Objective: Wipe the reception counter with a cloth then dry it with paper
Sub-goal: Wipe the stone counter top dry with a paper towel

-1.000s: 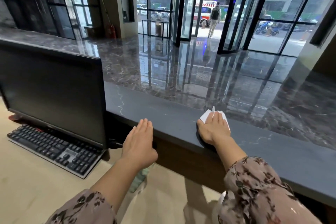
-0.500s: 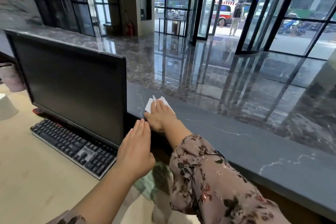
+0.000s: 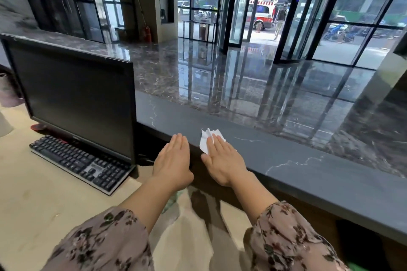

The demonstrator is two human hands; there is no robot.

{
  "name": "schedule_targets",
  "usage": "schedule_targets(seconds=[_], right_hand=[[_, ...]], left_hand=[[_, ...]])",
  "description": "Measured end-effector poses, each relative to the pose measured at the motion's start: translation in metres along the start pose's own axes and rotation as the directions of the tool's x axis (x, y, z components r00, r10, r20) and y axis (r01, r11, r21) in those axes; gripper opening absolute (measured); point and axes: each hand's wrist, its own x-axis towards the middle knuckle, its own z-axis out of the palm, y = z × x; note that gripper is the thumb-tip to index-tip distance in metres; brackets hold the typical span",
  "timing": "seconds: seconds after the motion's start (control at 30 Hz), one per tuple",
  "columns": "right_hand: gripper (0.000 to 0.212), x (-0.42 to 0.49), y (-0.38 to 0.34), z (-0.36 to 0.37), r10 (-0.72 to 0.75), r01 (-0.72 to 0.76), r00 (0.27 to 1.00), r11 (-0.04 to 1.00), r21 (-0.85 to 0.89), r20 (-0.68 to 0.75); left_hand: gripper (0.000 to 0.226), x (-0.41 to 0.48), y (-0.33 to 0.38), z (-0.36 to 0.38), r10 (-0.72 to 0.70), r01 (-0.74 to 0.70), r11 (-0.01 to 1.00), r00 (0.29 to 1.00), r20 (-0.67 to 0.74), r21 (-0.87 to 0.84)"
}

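The dark grey stone reception counter [image 3: 308,167] runs from centre left to lower right. A crumpled white paper [image 3: 206,139] lies on its near strip. My right hand [image 3: 222,158] presses flat on that paper, fingers together, covering its lower part. My left hand [image 3: 174,160] hovers flat and palm down just left of it, at the counter's near edge, holding nothing. A green-and-white cloth [image 3: 174,199] shows partly below my left wrist, on the lower desk.
A black monitor [image 3: 74,103] stands at the counter's left end, with a black keyboard [image 3: 81,160] in front on the beige desk [image 3: 33,204]. Beyond the counter lies a glossy marble floor [image 3: 242,77] and glass doors; a person stands outside.
My right hand slid the paper left along the counter toward the monitor, then back right a little. My left hand stayed flat near the counter's edge. The camera view shifted.
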Motion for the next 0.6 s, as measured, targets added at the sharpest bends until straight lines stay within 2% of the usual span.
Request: schedule_targets(seconds=[0.2, 0.4, 0.53, 0.6], right_hand=[[0.063, -0.082, 0.069, -0.002, 0.227, -0.227, 0.973, 0.974, -0.007, -0.034], [0.064, -0.138, 0.127, 0.003, 0.455, -0.454, 0.889, 0.891, 0.025, -0.059], [0.066, -0.127, 0.11, 0.004, 0.524, -0.522, 0.85, 0.851, 0.056, -0.056], [0.066, -0.109, 0.087, 0.005, 0.462, -0.46, 0.884, 0.887, 0.047, -0.073]], left_hand=[[0.088, -0.012, 0.056, 0.007, 0.066, -0.066, 0.998, 0.997, 0.042, 0.011], [0.086, -0.024, 0.079, 0.013, 0.102, -0.102, 0.995, 0.992, 0.07, -0.009], [0.085, -0.033, 0.063, 0.017, 0.062, -0.062, 0.998, 0.995, 0.072, -0.006], [0.084, -0.035, 0.048, 0.017, 0.04, -0.04, 0.999, 0.997, 0.067, -0.006]])
